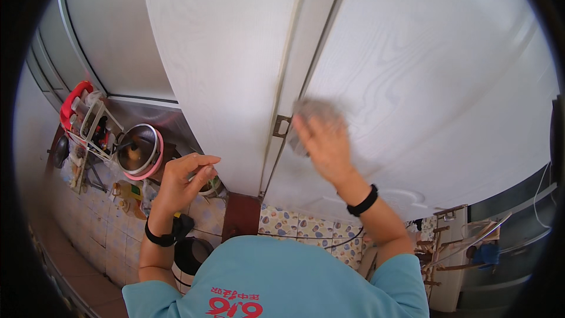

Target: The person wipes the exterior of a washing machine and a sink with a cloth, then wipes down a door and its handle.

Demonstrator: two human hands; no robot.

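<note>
My right hand (329,145) presses a grey cloth (320,112) flat against a white wood-grain door (419,84), close to the door's edge. Hand and cloth are blurred. Just left of the cloth, a metal strike plate (281,126) is set in the white door frame (289,66). Held in the air left of the frame, my left hand (187,179) has nothing in it, and its thumb and fingers are a little apart. A black band is around each wrist.
A lidded pot (139,150) rests in a pink basin at left, beside a cluttered white rack (99,128). Oil bottles (128,194) and a black bucket (192,256) stand on the tiled floor. A wooden chair-like frame (441,251) is at lower right. A dark red threshold (241,216) crosses below the frame.
</note>
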